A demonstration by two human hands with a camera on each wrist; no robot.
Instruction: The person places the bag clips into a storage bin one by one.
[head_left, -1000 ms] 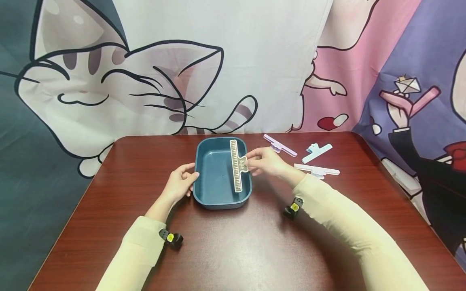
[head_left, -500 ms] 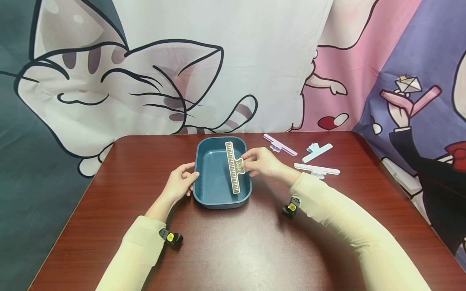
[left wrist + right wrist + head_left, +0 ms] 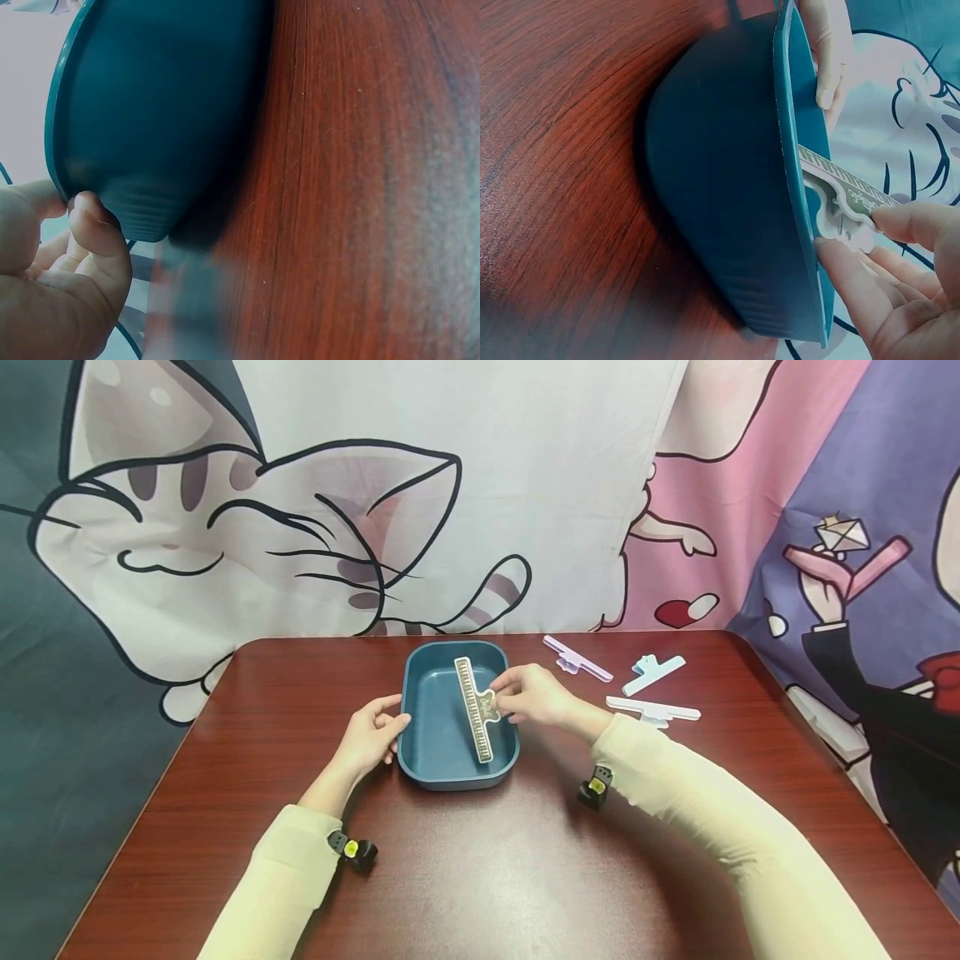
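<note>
A dark teal rectangular box (image 3: 438,760) stands on the table. My left hand (image 3: 369,733) pinches its left rim, thumb on top; in the left wrist view the fingers (image 3: 97,232) curl at the rim. With thumb and fingers, my right hand (image 3: 538,695) pinches the handle of a long page clip (image 3: 472,710) with a piano-key pattern and a dark, lettered handle. The clip is over the box's right half, tilted with its far end to the left. In the right wrist view, the clip (image 3: 847,187) reaches past the box rim into the opening.
Right of the box lie a lilac clip (image 3: 577,658), a light blue clip (image 3: 654,675) and a white clip (image 3: 652,707), all of a similar long shape. They rest on the reddish-brown wooden table (image 3: 465,877). A printed cartoon cloth (image 3: 555,527) hangs behind the table's far edge.
My right hand has moved a little to the left with the clip, deeper over the box. The clip's far end has swung left. The left hand and box have stayed put.
</note>
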